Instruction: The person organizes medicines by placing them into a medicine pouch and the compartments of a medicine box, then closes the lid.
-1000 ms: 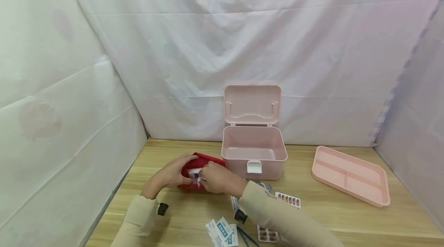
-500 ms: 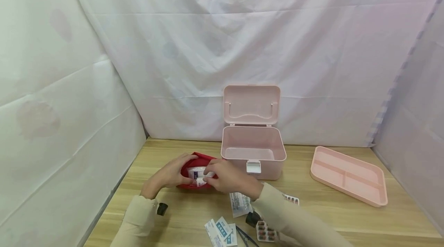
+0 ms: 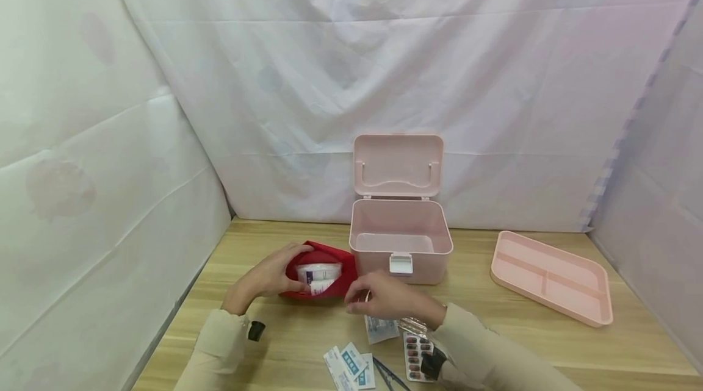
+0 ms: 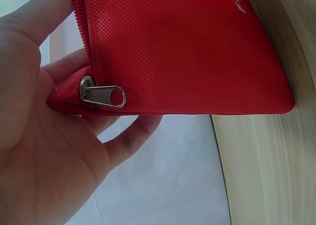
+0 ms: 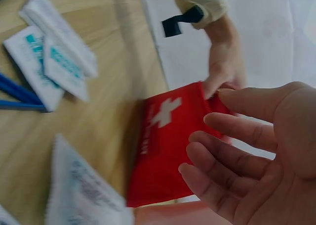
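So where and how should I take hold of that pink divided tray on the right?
Probably pinch the tray by its near long rim, right hand coming from your side, thumb inside and fingers against the outer wall. It lies flat on the table, open side up, with a raised edge to pinch. Your left hand holds the red pouch.

Red pouch (image 5: 163,156): we count one
White packages (image 3: 320,272) inside: two
Hands (image 3: 277,275): two
Box (image 3: 401,220): one
Tray (image 3: 555,278): one
Small packets (image 3: 353,360): three
Larger packet (image 3: 381,331): one
Tweezers (image 3: 390,373): one pair
Capsule sheets (image 3: 414,356): one we plainly see
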A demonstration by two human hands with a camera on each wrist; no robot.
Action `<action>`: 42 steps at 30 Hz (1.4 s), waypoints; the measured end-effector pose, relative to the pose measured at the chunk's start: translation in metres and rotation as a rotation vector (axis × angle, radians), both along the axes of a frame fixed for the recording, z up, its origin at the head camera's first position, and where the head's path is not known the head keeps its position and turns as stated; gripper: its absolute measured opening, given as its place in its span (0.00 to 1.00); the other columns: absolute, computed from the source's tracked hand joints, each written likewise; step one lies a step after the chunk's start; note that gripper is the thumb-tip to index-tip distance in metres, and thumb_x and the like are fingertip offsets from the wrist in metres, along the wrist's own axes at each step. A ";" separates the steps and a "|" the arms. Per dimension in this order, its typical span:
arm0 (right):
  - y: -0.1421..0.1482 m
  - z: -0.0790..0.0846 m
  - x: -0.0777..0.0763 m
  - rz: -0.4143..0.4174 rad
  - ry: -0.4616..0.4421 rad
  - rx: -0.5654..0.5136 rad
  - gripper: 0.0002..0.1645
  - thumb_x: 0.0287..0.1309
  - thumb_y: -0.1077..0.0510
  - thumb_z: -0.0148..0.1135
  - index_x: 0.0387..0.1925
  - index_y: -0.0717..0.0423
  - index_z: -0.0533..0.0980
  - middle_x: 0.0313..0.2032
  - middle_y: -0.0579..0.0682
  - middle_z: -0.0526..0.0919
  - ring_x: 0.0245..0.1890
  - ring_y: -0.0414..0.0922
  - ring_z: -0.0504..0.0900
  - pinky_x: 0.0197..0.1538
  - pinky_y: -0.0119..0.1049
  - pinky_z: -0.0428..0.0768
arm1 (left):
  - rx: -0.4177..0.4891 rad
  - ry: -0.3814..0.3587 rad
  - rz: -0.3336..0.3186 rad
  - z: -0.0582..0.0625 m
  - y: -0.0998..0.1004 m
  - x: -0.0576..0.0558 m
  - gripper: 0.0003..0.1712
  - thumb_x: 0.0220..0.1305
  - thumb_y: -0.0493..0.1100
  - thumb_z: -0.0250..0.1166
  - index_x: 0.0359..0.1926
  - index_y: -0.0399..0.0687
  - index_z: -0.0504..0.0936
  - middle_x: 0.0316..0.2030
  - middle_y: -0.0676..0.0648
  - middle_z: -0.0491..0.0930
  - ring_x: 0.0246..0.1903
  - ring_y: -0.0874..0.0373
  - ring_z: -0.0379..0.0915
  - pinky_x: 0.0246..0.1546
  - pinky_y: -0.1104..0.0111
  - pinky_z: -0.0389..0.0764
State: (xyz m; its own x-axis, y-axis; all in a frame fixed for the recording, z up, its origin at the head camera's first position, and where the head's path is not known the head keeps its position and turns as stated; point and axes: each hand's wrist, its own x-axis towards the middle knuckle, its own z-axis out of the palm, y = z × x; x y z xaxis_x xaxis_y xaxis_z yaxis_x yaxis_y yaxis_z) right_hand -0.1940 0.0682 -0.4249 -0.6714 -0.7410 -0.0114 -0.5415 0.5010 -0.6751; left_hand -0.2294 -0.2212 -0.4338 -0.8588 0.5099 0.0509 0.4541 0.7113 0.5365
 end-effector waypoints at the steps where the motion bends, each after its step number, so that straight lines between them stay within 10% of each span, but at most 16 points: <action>1: 0.001 -0.004 0.000 0.010 -0.015 0.009 0.06 0.59 0.53 0.70 0.39 0.46 0.85 0.34 0.34 0.83 0.34 0.31 0.77 0.40 0.27 0.79 | -0.002 0.002 0.000 0.000 0.000 0.000 0.45 0.49 0.46 0.79 0.67 0.45 0.70 0.59 0.44 0.74 0.57 0.48 0.71 0.58 0.48 0.74; 7: 0.001 -0.026 0.004 0.101 -0.097 0.046 0.14 0.57 0.56 0.71 0.45 0.54 0.83 0.38 0.45 0.85 0.37 0.31 0.78 0.42 0.25 0.78 | -0.015 0.006 -0.001 -0.002 0.000 -0.001 0.45 0.49 0.47 0.79 0.67 0.44 0.70 0.60 0.44 0.73 0.58 0.47 0.70 0.59 0.47 0.74; 23: -0.001 -0.065 0.005 0.172 -0.132 0.228 0.25 0.49 0.47 0.77 0.50 0.40 0.79 0.38 0.36 0.76 0.37 0.32 0.73 0.41 0.28 0.75 | -0.014 -0.020 0.021 -0.004 0.001 0.001 0.45 0.50 0.47 0.79 0.68 0.45 0.69 0.61 0.44 0.72 0.59 0.46 0.69 0.60 0.46 0.73; 42: -0.010 -0.060 0.020 0.098 -0.058 0.334 0.30 0.38 0.45 0.82 0.45 0.35 0.75 0.41 0.37 0.70 0.42 0.32 0.69 0.48 0.30 0.75 | -0.024 -0.028 0.041 -0.001 0.001 -0.002 0.45 0.49 0.46 0.79 0.68 0.48 0.69 0.61 0.46 0.73 0.59 0.49 0.69 0.60 0.47 0.73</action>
State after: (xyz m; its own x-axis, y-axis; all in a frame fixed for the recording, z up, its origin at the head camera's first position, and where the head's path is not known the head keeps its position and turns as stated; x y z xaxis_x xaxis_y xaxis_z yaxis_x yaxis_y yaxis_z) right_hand -0.1736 0.0578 -0.4851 -0.5887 -0.7507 -0.2999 -0.5632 0.6470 -0.5140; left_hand -0.2310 -0.2203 -0.4347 -0.8796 0.4754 0.0147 0.4098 0.7418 0.5309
